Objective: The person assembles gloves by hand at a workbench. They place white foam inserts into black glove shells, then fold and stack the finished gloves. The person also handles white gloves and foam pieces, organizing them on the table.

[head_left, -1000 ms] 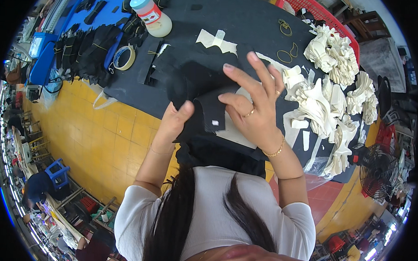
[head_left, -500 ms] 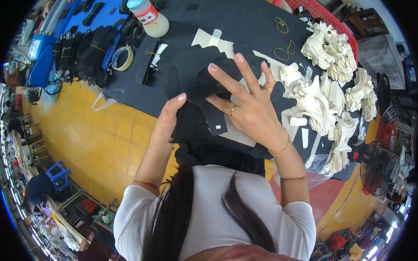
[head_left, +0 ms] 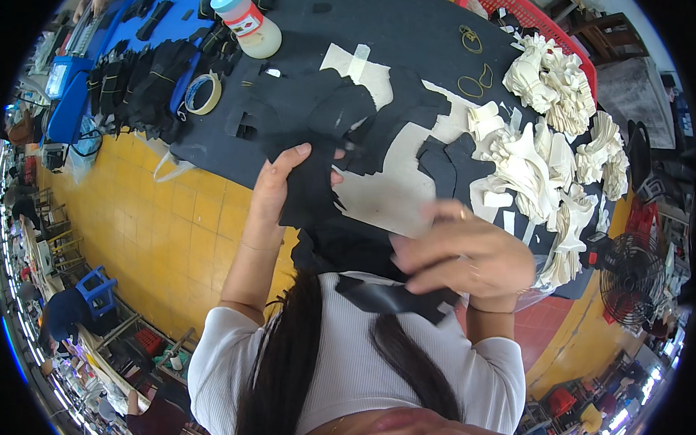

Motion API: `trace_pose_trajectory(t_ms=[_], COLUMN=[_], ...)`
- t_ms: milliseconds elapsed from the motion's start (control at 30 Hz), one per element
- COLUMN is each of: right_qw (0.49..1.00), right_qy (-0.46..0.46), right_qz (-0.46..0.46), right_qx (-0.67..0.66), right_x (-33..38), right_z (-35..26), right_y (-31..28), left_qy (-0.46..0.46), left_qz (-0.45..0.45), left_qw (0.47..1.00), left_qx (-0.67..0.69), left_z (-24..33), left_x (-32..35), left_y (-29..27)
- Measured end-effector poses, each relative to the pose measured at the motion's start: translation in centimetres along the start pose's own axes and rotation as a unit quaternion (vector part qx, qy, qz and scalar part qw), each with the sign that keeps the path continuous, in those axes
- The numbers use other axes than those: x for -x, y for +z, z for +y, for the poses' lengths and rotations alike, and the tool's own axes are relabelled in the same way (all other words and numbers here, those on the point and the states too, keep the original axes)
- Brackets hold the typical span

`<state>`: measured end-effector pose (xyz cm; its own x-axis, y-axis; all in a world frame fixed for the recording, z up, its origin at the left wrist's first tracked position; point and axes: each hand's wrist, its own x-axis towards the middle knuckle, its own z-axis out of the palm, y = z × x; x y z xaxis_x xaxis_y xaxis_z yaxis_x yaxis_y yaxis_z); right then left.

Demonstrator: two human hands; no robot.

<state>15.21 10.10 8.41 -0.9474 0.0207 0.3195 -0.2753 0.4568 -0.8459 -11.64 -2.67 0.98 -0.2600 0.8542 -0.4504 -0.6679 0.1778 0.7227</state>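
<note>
My left hand [head_left: 274, 186] grips a stack of cut black fabric pieces [head_left: 311, 182], thumb on top and fingertips showing at the far side. In front of my chest, my right hand [head_left: 469, 256] is blurred by motion, its fingers bent. A shiny black cut piece [head_left: 383, 297] with a small white label hangs at its fingertips, apart from the stack. Beyond the hands, more black cut pieces [head_left: 340, 102] lie on the table over a cream-coloured sheet [head_left: 387, 192]. Black material [head_left: 339, 252] also lies below the stack, at my lap.
Bundles of cream pieces [head_left: 530, 170] cover the table's right side, by a red basket [head_left: 542, 29]. A liquid bottle [head_left: 247, 22], a tape roll [head_left: 204, 94] and tied black bundles [head_left: 138, 91] sit left. Rubber bands [head_left: 475, 80] lie far right. A fan [head_left: 632, 277] stands right.
My right hand has moved from over the stack toward my chest, lower right, taking the labelled black piece off it. My left hand stays nearly in place, still gripping the stack.
</note>
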Motion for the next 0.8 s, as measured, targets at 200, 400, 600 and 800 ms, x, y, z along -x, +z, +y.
trace_pose_trajectory(t_ms=[200,400,600,800], right_qw=[0.983,0.858,0.939,0.980], right_qy=[0.157,0.359,0.239,0.066], right_qz=[0.096,0.218,0.171,0.185], right_qx=[0.005,0.297,0.177,-0.016], right_x=[5.6,3.0,3.5,6.8], right_z=[0.1,8.3,2.5,-3.4], right_y=[-4.2,-4.4,-4.6,-2.7], left_qy=[0.070,0.072,0.070,0.070], left_qz=[0.051,0.007,0.023,0.026], left_qw=[0.994,0.996,0.995,0.994], left_qx=[-0.069,-0.057,-0.069,-0.074], left_z=[1.0,0.6,0.6,0.4], left_x=[0.4,1.0,1.2,1.0], left_y=[1.9,3.1,2.6,2.6])
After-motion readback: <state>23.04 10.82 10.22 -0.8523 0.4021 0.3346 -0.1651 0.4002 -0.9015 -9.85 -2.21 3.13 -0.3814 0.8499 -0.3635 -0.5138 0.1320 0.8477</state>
